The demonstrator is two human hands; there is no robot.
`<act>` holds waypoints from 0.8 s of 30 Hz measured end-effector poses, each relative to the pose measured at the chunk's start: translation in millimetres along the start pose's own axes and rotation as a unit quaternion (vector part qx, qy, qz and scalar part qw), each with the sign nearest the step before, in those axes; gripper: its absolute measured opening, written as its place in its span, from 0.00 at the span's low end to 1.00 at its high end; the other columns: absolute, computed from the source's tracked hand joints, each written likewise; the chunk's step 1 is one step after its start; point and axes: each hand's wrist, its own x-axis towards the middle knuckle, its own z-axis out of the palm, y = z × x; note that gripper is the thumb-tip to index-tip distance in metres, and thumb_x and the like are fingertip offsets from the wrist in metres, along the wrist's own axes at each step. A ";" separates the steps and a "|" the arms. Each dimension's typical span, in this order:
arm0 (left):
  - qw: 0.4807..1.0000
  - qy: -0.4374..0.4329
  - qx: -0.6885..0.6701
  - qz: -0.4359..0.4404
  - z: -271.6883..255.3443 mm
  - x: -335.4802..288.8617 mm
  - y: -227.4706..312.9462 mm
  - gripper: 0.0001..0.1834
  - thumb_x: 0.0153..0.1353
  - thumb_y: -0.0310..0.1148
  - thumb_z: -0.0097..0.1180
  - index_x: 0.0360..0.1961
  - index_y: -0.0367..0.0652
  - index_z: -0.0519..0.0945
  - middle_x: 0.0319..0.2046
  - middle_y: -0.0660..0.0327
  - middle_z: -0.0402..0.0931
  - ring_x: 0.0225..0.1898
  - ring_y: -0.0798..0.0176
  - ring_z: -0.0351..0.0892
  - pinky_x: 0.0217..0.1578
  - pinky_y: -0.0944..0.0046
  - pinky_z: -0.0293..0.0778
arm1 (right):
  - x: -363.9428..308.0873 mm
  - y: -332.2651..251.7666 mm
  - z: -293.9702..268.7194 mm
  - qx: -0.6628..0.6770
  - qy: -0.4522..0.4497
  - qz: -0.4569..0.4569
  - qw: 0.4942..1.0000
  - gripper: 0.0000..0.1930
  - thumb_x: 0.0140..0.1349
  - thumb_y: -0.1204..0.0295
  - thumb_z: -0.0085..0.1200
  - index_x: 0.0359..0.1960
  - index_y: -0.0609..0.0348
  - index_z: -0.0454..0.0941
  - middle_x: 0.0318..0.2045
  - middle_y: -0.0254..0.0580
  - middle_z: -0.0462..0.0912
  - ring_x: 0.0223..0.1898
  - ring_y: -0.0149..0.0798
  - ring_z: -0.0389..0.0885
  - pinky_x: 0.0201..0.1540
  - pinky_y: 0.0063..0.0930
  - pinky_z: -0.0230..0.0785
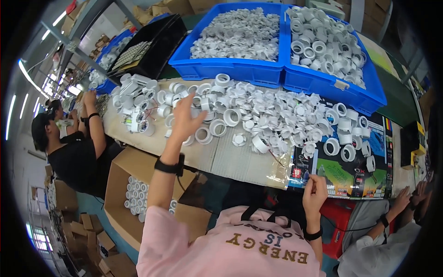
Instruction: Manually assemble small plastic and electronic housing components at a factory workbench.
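My left hand (186,119) is stretched out over a cluster of white plastic rings (203,135), its fingers apart and nothing seen in them. Close to it stand more short round collars, some on their sides. At the table's front edge my right hand (315,193) is closed in a pinch; what it holds, if anything, is too small to make out. Beyond that hand lies a heap of small white petal-shaped plastic parts (290,113). A white housing (260,144) with thin wires attached lies at the heap's near side.
Blue bins (226,69) of white parts line the back. White assemblies with wires (138,113) are piled at left. An open cardboard box (121,173) of white rings stands below the table's left side. Co-workers sit at left (69,152) and right (378,249).
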 end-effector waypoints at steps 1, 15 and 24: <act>0.999 -0.023 0.038 -0.013 4.4 5.2 -3.1 0.35 0.46 0.40 0.65 0.56 0.37 0.71 0.49 0.48 0.74 0.52 0.45 0.70 0.53 0.51 0.62 | -1.3 -1.2 0.3 0.007 -0.003 -0.005 1.000 0.06 0.55 0.85 0.49 0.34 0.66 0.75 0.26 0.44 0.75 0.20 0.35 0.70 0.20 0.25 0.59; 0.992 -0.038 -0.123 0.005 -23.4 22.0 26.9 0.35 0.42 0.26 0.69 0.55 0.40 0.71 0.50 0.52 0.75 0.51 0.51 0.75 0.52 0.60 0.70 | -2.3 3.2 6.2 -0.020 0.025 -0.048 0.998 0.07 0.52 0.87 0.50 0.32 0.66 0.75 0.25 0.45 0.74 0.21 0.41 0.70 0.23 0.30 0.62; 0.969 -0.009 -0.137 0.205 -2.5 -48.7 171.3 0.38 0.35 0.24 0.68 0.55 0.42 0.73 0.46 0.59 0.77 0.43 0.58 0.71 0.48 0.56 0.59 | 11.5 -52.3 -6.9 0.254 -0.084 0.119 0.956 0.20 0.53 0.81 0.58 0.49 0.64 0.74 0.35 0.39 0.80 0.32 0.26 0.76 0.33 0.19 0.68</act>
